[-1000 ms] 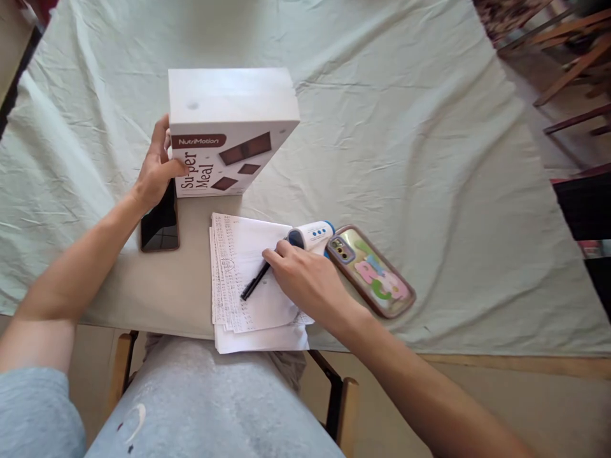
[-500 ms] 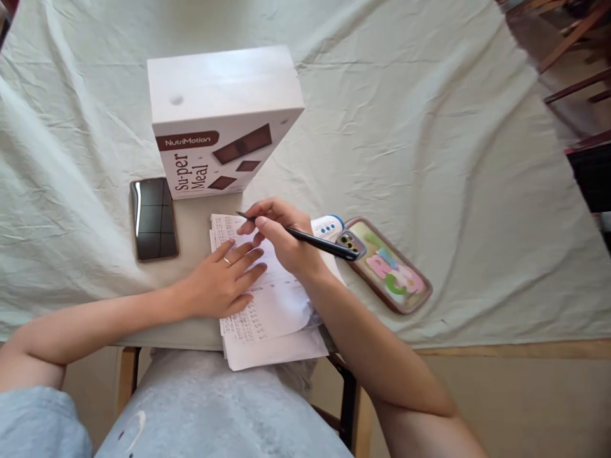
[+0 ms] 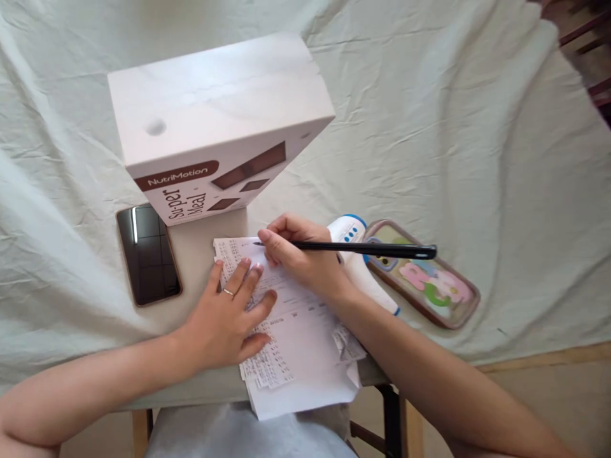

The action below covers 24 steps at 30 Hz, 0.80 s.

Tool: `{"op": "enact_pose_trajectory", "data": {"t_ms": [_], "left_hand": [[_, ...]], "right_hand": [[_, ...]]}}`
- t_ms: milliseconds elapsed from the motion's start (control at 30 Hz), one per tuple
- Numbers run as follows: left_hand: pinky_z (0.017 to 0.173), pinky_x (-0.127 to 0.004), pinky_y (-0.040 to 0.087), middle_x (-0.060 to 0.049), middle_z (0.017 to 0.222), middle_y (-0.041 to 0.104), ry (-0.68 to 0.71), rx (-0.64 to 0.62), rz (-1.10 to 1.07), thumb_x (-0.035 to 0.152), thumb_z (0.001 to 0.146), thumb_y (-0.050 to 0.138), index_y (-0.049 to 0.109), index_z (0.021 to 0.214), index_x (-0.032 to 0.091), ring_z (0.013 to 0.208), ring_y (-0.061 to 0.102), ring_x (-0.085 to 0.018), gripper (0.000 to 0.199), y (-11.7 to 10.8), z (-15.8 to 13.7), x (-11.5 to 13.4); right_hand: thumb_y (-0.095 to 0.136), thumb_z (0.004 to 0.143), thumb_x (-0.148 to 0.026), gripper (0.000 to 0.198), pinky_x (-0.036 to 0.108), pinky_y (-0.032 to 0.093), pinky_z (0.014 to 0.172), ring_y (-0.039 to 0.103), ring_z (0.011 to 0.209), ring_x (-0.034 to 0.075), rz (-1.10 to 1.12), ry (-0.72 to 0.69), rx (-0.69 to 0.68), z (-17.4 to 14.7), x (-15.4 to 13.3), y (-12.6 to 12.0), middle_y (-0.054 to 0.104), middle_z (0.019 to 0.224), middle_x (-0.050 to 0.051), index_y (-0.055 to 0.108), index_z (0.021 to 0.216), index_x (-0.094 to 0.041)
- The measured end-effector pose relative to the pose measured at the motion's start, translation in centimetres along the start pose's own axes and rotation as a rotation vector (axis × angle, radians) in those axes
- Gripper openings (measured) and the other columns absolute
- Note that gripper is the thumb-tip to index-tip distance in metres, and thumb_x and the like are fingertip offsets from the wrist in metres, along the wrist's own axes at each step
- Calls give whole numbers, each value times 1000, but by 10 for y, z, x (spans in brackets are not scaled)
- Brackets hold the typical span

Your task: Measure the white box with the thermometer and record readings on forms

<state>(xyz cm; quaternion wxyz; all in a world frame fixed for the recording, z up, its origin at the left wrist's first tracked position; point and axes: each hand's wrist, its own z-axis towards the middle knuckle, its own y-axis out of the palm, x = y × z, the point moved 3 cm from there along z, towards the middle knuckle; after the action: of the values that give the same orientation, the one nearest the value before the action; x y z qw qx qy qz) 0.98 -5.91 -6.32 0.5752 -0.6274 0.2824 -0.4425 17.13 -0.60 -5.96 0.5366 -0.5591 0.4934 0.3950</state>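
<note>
Sheets of paper (image 3: 300, 337) with rows of small handwriting lie in a stack at the table's near edge, one corner folded. My left hand (image 3: 233, 312), with a ring on one finger, rests flat on the left part of the sheets, fingers spread. Between the fingers of my right hand (image 3: 305, 254) is a black pen (image 3: 363, 248). Its tip is at the upper part of the page, and its back end points right. Whether the tip touches the paper I cannot tell. Beneath my right wrist sits a white device with blue trim (image 3: 351, 229), partly covered.
A tall white box (image 3: 224, 108) marked NutriMotion stands beyond the papers. Left of them lies a dark-screened phone (image 3: 149, 254). On the right is a phone in a decorated case (image 3: 429, 280), face down. A wrinkled pale cloth (image 3: 405, 127) covers the table.
The view has moved closer and tilted. My right hand has turned the pen so it lies more level, its tip lower over the page. The left hand's fingers have spread wider.
</note>
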Motion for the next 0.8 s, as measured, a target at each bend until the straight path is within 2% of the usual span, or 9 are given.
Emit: {"op": "enact_pose_trajectory", "data": {"t_ms": [100, 233, 433, 800], "left_hand": [[111, -58, 22, -21, 146, 45, -15, 15, 15, 60, 90, 43, 47, 136, 13, 136, 39, -36, 66, -1, 1, -4], [112, -51, 20, -24, 144, 46, -79, 50, 56, 68, 84, 46, 44, 138, 9, 136, 39, -37, 80, -1, 2, -7], [113, -48, 17, -22, 143, 48, -88, 79, 58, 68, 83, 46, 45, 136, 11, 135, 39, -35, 78, -1, 3, -7], [112, -46, 21, -20, 143, 49, -92, 84, 51, 69, 81, 50, 47, 135, 11, 134, 40, -34, 79, -1, 5, -6]], "right_hand": [[67, 79, -36, 24, 26, 39, 44, 51, 45, 12, -51, 9, 21, 0, 1, 5, 56, 54, -4, 50, 67, -24], [63, 81, -33, 30, 24, 34, 44, 43, 45, 9, -255, -65, 119, -2, 5, 7, 49, 50, -6, 46, 59, -23], [58, 83, -27, 32, 23, 33, 44, 38, 45, 8, -327, -167, 116, -3, 7, 8, 44, 49, -7, 40, 56, -22], [59, 84, -25, 33, 23, 33, 45, 38, 45, 8, -349, -190, 66, -3, 5, 9, 45, 50, -7, 38, 58, -22]]}}
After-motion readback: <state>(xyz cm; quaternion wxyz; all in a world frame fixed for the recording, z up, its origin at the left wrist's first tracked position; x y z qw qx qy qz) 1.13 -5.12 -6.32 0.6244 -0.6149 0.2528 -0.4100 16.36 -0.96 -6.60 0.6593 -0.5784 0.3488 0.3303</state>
